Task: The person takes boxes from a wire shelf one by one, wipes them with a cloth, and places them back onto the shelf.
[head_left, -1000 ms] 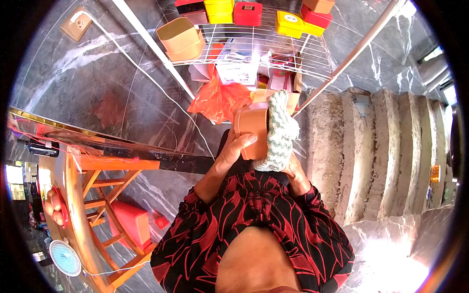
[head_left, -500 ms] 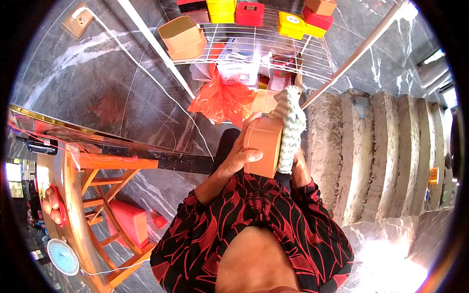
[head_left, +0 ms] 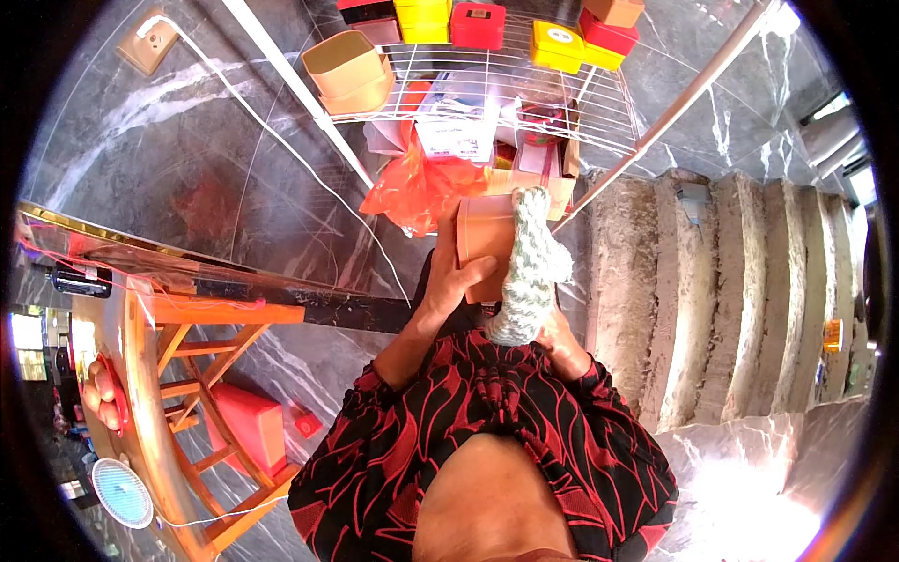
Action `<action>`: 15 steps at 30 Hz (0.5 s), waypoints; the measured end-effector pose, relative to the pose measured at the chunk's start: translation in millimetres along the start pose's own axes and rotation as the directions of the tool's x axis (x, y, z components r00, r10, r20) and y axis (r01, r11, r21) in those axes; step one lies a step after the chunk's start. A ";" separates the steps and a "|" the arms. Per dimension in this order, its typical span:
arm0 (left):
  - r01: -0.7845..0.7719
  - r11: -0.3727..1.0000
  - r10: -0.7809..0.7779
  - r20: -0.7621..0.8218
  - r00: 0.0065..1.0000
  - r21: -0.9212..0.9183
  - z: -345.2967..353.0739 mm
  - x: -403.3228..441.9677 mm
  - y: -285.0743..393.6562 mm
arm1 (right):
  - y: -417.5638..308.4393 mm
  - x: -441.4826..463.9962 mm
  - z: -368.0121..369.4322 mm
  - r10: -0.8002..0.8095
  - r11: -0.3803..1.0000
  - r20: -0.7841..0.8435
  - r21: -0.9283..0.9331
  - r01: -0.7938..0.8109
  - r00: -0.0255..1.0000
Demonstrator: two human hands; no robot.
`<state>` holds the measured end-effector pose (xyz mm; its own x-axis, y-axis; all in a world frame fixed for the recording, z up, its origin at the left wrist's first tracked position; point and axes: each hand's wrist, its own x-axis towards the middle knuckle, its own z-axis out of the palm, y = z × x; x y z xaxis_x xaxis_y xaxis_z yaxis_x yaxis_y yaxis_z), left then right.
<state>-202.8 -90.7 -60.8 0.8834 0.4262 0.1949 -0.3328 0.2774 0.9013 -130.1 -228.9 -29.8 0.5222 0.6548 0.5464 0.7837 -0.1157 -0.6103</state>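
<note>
An orange-brown box point(head_left: 485, 232) with rounded edges is held in front of my chest. My left hand point(head_left: 461, 281) grips it from the left, thumb lying across its near face and fingers round the far side. A green-and-white knitted cloth point(head_left: 529, 276) covers the box's right side. Beneath the cloth is my right hand point(head_left: 558, 339), which presses it against the box; only the wrist and part of the hand show, and its fingers are hidden.
Ahead stands a white wire rack point(head_left: 524, 89) with red and yellow boxes and a tan box point(head_left: 348, 70). An orange plastic bag point(head_left: 421, 192) hangs below. Concrete steps point(head_left: 684, 300) rise on the right. To the left are a wooden stool point(head_left: 220, 309) and a red box point(head_left: 248, 426).
Both hands have moved the box slightly left and closer to upright. The cloth has slid across more of the box's right face and lower corner, with the right hand under it.
</note>
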 end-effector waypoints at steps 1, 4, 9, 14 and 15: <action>0.024 0.998 -0.024 -0.013 1.000 0.063 -0.4 -1.0 2.1 | 1.1 3.6 0.7 -0.013 0.999 0.007 -0.031 0.013 1.000; -0.270 0.648 0.215 0.168 0.962 0.712 2.8 -1.8 12.8 | 1.6 6.5 -2.2 -0.034 0.996 0.087 -0.077 0.041 0.996; -0.289 0.722 0.125 0.293 0.948 0.628 3.5 -6.0 19.7 | 26.4 2.7 -9.1 -0.026 0.997 0.277 0.079 0.005 0.961; -0.353 0.745 0.085 0.446 0.891 0.565 0.8 -10.1 22.8 | 61.6 20.3 -5.7 -0.067 0.907 0.354 0.412 -0.091 0.933; -0.333 0.765 0.069 0.444 0.894 0.552 0.1 -11.9 20.6 | 68.6 18.9 -1.2 -0.043 0.832 0.361 0.529 -0.167 0.931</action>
<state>-220.2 -90.1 -44.5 0.9127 0.0182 0.4082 -0.3666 -0.4048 0.8377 -66.1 -225.3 -60.7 0.3309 0.8848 0.3280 0.3866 0.1899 -0.9025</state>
